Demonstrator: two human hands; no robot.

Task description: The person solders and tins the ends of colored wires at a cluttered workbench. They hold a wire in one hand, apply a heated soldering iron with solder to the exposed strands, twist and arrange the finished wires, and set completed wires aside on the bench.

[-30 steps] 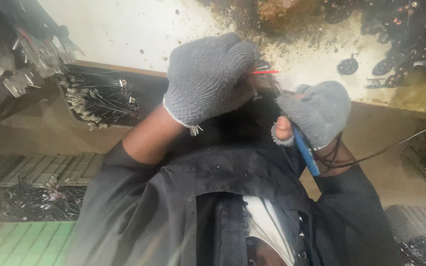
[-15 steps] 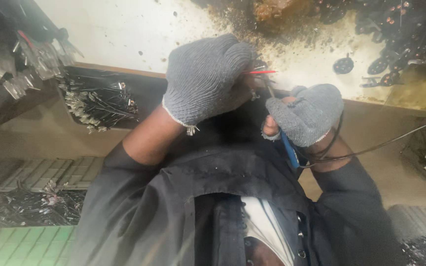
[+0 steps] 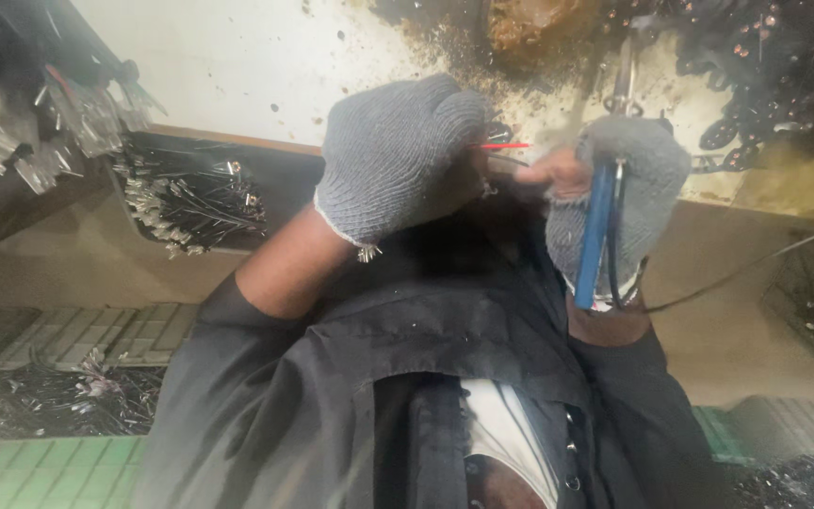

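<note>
Seen from the head camera, looking down past a dark jacket (image 3: 350, 377) onto a stained, sooty worktop (image 3: 237, 66). 2 hands up at the worktop edge, both in grey knitted gloves.

Left hand (image 3: 398, 155): curled into a closed fist, knuckles up, fingers folded under. Thin red wire (image 3: 506, 146) poking out sideways from the fist toward the other hand, so apparently pinched inside it; the exact grip hidden by the glove. Bare forearm below, sleeve pushed back.

Right hand (image 3: 619, 203): wrapped shut around a blue-handled tool (image 3: 595, 236), handle standing nearly upright, lower end sticking out below the palm. Metal tip (image 3: 626, 80) rising above the glove toward the blackened patch of worktop. 1 bare fingertip (image 3: 548, 174) showing through the glove, reaching toward the red wire's free end, just beside it; touching or not, cannot tell. Thin black cord (image 3: 746, 269) trailing from the tool's lower end away to the right.

Red wire between the 2 hands, level, just above the worktop edge.

Left of the hands, a dark tray (image 3: 204, 155) holding a heap of thin black wires with metal ends (image 3: 190, 203). Further left, a blurred cluster of shiny metal pieces (image 3: 40, 132). Top right, a scatter of small dark parts (image 3: 765, 47). Green grid mat (image 3: 40, 471) at bottom left, more dark wires (image 3: 58, 396) lying just above it.
</note>
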